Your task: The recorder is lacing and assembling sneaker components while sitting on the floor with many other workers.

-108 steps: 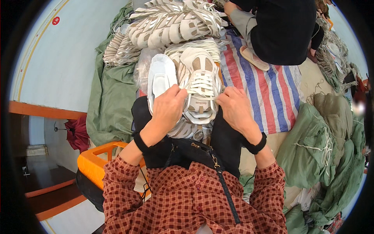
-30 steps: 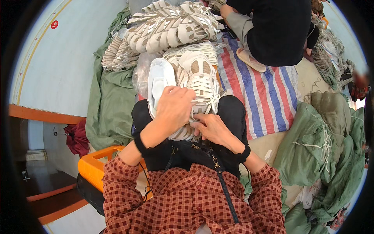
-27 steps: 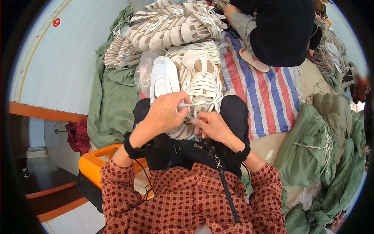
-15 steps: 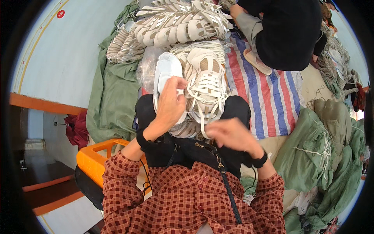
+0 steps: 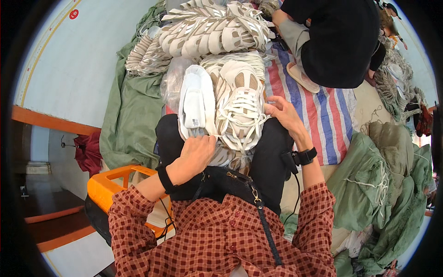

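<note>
Across my lap lies a beige and white shoe upper (image 5: pixel 243 99) with a mesh toe and white laces threaded through it. Left of it is a white-lined shoe upper (image 5: pixel 196 99), its pale inside facing up and a small label near the heel end. My left hand (image 5: pixel 197 152) is closed at that heel end, fingertips pressed together; what they pinch is hidden. At the right side of the laced upper, my right hand (image 5: pixel 284 115) has its fingers apart and slightly bent, the tips close to the upper's edge. More uppers are stacked beneath.
Ahead lies a large bundle of beige uppers (image 5: pixel 212 34), with a clear plastic bag (image 5: pixel 175 81) below it. A person in black (image 5: pixel 341 41) sits at the far right by a striped sheet (image 5: pixel 318 120). Green sacks (image 5: pixel 360 180) lie right; an orange stool (image 5: pixel 104 187) stands left.
My left hand has come down from the middle of the white-lined upper to its heel end. My right hand has left the lace near my lap and moved up to the laced upper's right side.
</note>
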`<state>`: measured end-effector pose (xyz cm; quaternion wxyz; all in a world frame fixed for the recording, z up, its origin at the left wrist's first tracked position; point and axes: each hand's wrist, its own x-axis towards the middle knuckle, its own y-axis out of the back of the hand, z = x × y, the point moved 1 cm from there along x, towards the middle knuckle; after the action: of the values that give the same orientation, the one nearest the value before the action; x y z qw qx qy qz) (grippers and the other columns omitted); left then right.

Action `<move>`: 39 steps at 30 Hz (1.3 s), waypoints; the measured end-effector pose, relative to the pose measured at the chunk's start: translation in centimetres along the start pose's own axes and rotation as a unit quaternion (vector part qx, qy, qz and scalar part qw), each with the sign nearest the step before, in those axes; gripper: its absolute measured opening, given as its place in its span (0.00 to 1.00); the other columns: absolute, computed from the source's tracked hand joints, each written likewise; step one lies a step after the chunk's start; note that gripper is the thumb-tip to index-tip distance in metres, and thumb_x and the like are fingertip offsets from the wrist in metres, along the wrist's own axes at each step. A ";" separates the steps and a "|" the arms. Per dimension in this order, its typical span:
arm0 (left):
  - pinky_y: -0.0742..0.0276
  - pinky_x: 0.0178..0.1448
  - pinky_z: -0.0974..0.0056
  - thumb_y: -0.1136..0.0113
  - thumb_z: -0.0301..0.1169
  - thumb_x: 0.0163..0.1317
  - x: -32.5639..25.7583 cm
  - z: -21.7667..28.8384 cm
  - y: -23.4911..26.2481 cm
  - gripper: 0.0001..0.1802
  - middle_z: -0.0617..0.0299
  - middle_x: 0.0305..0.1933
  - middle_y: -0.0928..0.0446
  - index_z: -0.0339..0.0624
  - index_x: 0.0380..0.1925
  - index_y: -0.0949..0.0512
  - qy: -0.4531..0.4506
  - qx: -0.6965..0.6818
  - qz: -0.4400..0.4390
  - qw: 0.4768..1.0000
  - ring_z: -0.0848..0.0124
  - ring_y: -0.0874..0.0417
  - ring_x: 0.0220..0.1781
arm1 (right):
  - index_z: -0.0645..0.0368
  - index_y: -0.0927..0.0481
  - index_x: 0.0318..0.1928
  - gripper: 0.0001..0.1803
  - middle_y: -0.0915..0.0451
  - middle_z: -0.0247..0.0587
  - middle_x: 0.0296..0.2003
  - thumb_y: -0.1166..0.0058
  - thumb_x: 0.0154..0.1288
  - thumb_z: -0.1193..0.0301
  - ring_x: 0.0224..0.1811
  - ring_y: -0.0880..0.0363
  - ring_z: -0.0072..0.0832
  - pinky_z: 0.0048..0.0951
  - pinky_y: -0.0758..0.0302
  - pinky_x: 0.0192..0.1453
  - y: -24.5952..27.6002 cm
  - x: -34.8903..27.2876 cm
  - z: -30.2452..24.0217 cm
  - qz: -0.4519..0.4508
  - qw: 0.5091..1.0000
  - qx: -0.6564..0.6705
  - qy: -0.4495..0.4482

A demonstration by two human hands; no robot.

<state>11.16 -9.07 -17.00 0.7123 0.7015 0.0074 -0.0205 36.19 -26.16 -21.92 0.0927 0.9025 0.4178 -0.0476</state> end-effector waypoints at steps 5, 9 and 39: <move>0.25 0.27 0.60 0.40 0.23 0.47 0.1 0.7 0.3 0.13 0.54 0.25 0.25 0.36 0.32 0.32 0.008 0.025 -0.053 0.998 0.58 0.19 0.25 | 0.65 0.22 0.47 0.19 0.21 0.35 0.37 0.42 0.66 0.61 0.40 0.25 0.19 0.21 0.29 0.50 1.9 -0.2 -0.6 -0.123 0.987 0.103 -0.030; 0.26 0.25 0.61 0.40 0.24 0.47 0.0 1.0 0.5 0.13 0.54 0.25 0.24 0.36 0.32 0.32 0.004 0.045 -0.052 0.998 0.60 0.18 0.24 | 0.65 0.22 0.46 0.18 0.22 0.32 0.35 0.41 0.64 0.63 0.37 0.27 0.17 0.21 0.29 0.43 -1.1 -1.3 -4.0 -0.076 0.997 0.017 0.021; 0.31 0.23 0.67 0.44 0.26 0.52 1.5 6.3 2.4 0.11 0.58 0.21 0.27 0.26 0.30 0.23 -0.001 0.317 0.028 0.948 0.71 0.26 0.21 | 0.65 0.21 0.40 0.07 0.17 0.37 0.36 0.42 0.62 0.75 0.36 0.18 0.23 0.27 0.21 0.43 -3.7 6.0 -11.2 -0.048 0.974 0.197 -0.099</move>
<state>12.65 -15.35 -14.57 0.4538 0.8909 -0.0197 -0.0030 37.35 -17.09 -12.41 -0.0489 0.8726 0.4320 -0.2224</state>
